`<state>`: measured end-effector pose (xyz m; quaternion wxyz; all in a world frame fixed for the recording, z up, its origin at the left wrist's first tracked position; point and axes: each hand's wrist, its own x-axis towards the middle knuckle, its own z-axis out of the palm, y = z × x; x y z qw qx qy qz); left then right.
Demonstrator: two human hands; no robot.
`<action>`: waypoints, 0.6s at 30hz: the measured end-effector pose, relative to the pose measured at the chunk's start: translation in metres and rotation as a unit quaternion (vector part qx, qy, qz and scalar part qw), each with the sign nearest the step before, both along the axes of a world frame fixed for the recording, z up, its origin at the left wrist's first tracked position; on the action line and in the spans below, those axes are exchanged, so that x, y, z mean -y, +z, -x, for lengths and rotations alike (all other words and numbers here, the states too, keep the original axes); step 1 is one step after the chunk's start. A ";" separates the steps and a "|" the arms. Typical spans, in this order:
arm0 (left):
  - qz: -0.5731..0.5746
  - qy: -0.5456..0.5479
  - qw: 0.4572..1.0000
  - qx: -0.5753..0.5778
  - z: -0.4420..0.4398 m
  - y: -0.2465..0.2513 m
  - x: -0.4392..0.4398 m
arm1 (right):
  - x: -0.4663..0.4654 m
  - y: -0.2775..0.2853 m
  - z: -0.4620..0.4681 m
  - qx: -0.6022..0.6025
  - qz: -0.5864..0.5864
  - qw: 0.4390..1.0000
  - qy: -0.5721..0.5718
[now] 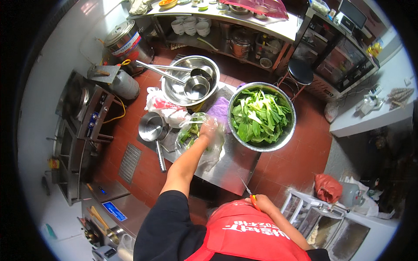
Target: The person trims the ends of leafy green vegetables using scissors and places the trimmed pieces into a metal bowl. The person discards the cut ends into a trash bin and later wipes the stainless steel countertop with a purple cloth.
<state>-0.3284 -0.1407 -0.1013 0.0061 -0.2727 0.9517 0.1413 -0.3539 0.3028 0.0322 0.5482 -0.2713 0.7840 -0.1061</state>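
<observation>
My left hand point(208, 128), blurred, is at the mouth of a clear plastic bag point(214, 153) on the stainless steel table point(233, 171). Some leafy greens point(188, 134) show through the bag; whether the fingers grip anything is unclear. Close to my red apron, my right hand point(264, 203) is shut on scissors point(252, 199) with orange and yellow handles, blades pointing away from me. A large steel bowl point(291, 130) heaped with green leafy vegetables point(261, 117) stands on the table's right side. Beside it lies a purple cloth point(219, 109).
A steel saucepan point(152, 126) and a red-and-white plastic bag point(166, 107) are left of the clear bag. Behind them a steel basin point(169, 93) holds long-handled ladles point(196, 87). A black stool point(300, 71) stands beyond the bowl; a stove point(94, 111) is at left.
</observation>
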 end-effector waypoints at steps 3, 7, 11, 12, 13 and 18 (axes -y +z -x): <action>0.041 -0.052 0.994 0.089 0.015 0.000 -0.001 | -0.004 0.005 0.001 0.009 -0.022 1.000 -0.011; 0.082 -0.035 0.993 0.079 0.004 -0.024 0.013 | -0.005 0.002 0.004 0.005 -0.017 1.000 -0.013; 0.020 -0.089 0.993 0.069 0.018 0.029 0.002 | -0.009 -0.007 0.012 0.025 -0.009 0.999 -0.028; 0.033 -0.084 0.992 0.087 0.010 0.031 0.005 | 0.001 0.005 0.011 0.017 0.005 1.000 -0.015; 0.044 -0.079 0.990 0.105 -0.001 0.027 0.009 | 0.012 0.019 0.011 0.009 0.018 1.000 -0.002; 0.011 -0.146 0.960 0.238 0.015 0.108 -0.006 | 0.055 0.022 0.006 0.072 0.109 0.991 0.001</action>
